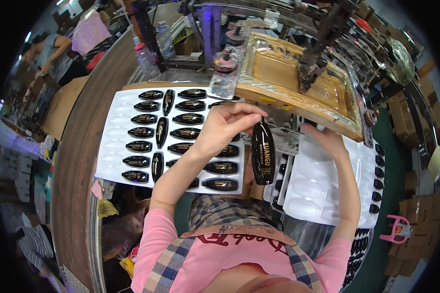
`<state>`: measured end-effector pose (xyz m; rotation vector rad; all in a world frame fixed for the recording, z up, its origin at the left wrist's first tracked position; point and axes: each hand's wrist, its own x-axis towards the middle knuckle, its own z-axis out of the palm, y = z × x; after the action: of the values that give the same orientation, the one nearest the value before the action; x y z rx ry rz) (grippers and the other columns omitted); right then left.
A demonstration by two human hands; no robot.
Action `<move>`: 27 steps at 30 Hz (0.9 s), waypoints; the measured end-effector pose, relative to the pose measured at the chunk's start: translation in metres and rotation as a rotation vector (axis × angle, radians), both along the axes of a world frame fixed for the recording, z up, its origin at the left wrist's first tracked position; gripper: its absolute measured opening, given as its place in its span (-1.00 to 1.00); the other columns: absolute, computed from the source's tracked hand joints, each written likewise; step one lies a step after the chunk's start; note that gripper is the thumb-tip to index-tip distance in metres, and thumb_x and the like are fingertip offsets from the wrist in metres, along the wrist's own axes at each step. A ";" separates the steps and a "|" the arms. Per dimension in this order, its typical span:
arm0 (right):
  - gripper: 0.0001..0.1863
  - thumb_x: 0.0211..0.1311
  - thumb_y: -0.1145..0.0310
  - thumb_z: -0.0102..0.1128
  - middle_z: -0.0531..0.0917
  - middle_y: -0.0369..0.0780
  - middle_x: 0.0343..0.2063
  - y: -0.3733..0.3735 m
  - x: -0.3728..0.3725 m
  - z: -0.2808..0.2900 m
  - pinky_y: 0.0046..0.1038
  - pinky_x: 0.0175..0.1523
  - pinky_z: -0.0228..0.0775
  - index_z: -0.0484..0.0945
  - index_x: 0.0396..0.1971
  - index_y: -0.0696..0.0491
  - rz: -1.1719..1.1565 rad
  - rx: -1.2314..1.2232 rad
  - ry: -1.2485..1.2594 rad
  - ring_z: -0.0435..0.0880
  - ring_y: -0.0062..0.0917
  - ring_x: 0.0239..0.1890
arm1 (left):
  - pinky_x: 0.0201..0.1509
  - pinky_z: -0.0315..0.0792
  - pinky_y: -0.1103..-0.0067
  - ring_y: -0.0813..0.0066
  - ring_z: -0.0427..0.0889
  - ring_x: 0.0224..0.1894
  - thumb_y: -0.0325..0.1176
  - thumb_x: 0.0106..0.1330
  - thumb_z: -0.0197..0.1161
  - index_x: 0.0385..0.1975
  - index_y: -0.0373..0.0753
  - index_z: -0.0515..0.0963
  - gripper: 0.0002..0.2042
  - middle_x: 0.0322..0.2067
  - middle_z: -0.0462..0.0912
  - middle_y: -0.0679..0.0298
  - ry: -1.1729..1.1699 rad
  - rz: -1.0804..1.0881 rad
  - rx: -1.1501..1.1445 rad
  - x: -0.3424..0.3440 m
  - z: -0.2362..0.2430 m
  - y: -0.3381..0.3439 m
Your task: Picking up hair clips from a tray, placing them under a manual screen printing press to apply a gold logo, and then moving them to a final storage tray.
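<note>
See glossy black bottle-shaped piece (263, 158) at centre, on near side of wooden frame (327, 120). Hangs pinched by far tip between thumb and fingers of left hand (226, 122). Cannot tell grip of right hand (328, 140), fingers partly hidden at frame. Find similar pieces (144, 118) on left white tray (104, 156); right white tray (310, 200) below right hand.

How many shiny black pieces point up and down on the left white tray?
3 visible, in one column: a top piece, a middle piece and a bottom piece. The left forearm may hide others.
</note>
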<state>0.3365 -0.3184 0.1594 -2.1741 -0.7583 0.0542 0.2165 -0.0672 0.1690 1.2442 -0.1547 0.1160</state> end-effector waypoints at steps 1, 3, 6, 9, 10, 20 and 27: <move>-0.36 -0.16 0.05 0.30 0.45 -0.16 -0.12 0.018 0.001 0.001 -0.49 0.05 0.15 0.37 -0.09 0.13 0.048 0.027 0.106 0.37 -0.45 -0.06 | -0.27 0.44 0.67 0.59 0.53 -0.36 -0.45 0.16 0.10 -0.30 -0.41 0.48 -0.82 -0.41 0.55 0.24 -0.007 -0.001 -0.017 -0.004 0.002 0.002; -0.33 -0.17 -0.02 0.27 0.44 -0.16 -0.12 0.048 -0.005 0.009 -0.47 0.05 0.14 0.37 -0.09 0.11 0.034 -0.164 0.035 0.37 -0.42 -0.05 | -0.27 0.44 0.68 0.59 0.53 -0.36 -0.45 0.16 0.10 -0.30 -0.41 0.49 -0.83 -0.41 0.55 0.24 -0.020 0.006 -0.010 -0.010 0.003 0.006; -0.32 -0.15 -0.08 0.22 0.43 -0.14 -0.10 0.060 -0.005 0.000 -0.45 0.06 0.14 0.37 -0.08 0.09 0.064 -0.254 -0.075 0.35 -0.38 -0.03 | -0.28 0.43 0.69 0.60 0.53 -0.37 -0.47 0.17 0.09 -0.31 -0.40 0.49 -0.84 -0.41 0.55 0.24 -0.034 0.011 -0.013 -0.014 0.003 0.010; -0.34 -0.11 -0.08 0.19 0.42 -0.09 -0.09 0.061 -0.006 -0.003 -0.44 0.07 0.13 0.37 -0.08 0.11 0.108 -0.235 -0.118 0.34 -0.33 -0.01 | -0.28 0.43 0.68 0.60 0.53 -0.36 -0.48 0.17 0.08 -0.30 -0.40 0.49 -0.84 -0.41 0.55 0.24 -0.041 0.014 -0.012 -0.016 0.000 0.013; -0.34 -0.10 -0.07 0.18 0.41 -0.07 -0.09 0.061 -0.006 -0.002 -0.43 0.07 0.13 0.36 -0.08 0.12 0.121 -0.226 -0.125 0.33 -0.32 0.00 | -0.28 0.43 0.68 0.60 0.53 -0.36 -0.49 0.17 0.08 -0.30 -0.40 0.49 -0.84 -0.41 0.55 0.23 -0.038 0.010 -0.017 -0.017 0.000 0.014; -0.46 0.04 0.27 0.13 0.38 0.00 -0.08 -0.065 -0.031 -0.019 -0.43 0.10 0.08 0.23 -0.03 0.25 -0.266 -0.102 -0.163 0.30 -0.28 0.05 | -0.23 0.42 0.68 0.60 0.51 -0.32 -0.53 0.12 0.10 -0.33 -0.39 0.50 -0.86 -0.38 0.54 0.25 0.002 -0.030 -0.061 -0.022 0.000 0.018; -0.32 0.06 0.24 0.12 0.04 0.05 0.15 -0.220 -0.060 -0.035 -0.32 0.23 -0.15 0.05 0.13 0.19 -0.727 -0.495 -0.486 0.02 -0.19 0.21 | -0.17 0.38 0.68 0.59 0.49 -0.29 -0.57 0.10 0.11 -0.37 -0.38 0.51 -0.88 -0.35 0.51 0.25 -0.019 -0.050 -0.037 -0.018 -0.006 0.017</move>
<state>0.2769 -0.5382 0.1242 -2.8606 -0.1577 -0.7508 0.1986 -0.0507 0.1625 1.2020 -0.1994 0.0875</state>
